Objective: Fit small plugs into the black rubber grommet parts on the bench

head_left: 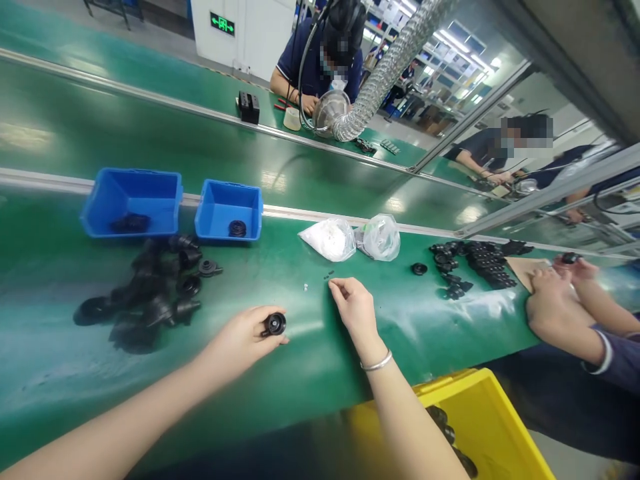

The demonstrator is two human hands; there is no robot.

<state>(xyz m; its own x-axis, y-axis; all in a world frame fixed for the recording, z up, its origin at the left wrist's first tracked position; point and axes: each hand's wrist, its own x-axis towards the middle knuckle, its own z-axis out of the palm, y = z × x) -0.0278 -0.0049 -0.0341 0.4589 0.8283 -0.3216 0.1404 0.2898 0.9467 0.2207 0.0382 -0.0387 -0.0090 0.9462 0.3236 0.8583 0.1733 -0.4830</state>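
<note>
One black part (275, 324) in left hand (247, 330), fingers curled round it, open end up, over green table (310, 377). Right hand (357, 309): fingertips pinched narrow beside dark bits (326, 277); can't tell if gripping one. White bits (305, 287) between hands.

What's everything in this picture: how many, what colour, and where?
workbench: one, green, across the middle
bins: two, blue, upper left
crate: one, yellow, bottom right
black parts: many, black, left heap, right rows, bins, crate
bags: two, clear, middle
tiny bits: a few, white or dark, middle
sheet: one, tan, right
block: one, black, left of top centre
cup: one, whitish, right of block
hose: one, silver, top, right of centre
sign: one, green, top left
other people: several, dark clothes, top and right
bracelet: one, silver, lower middle
left hand: one, bare, middle, holding round black part
right hand: one, bare, middle, near tiny bits
</note>
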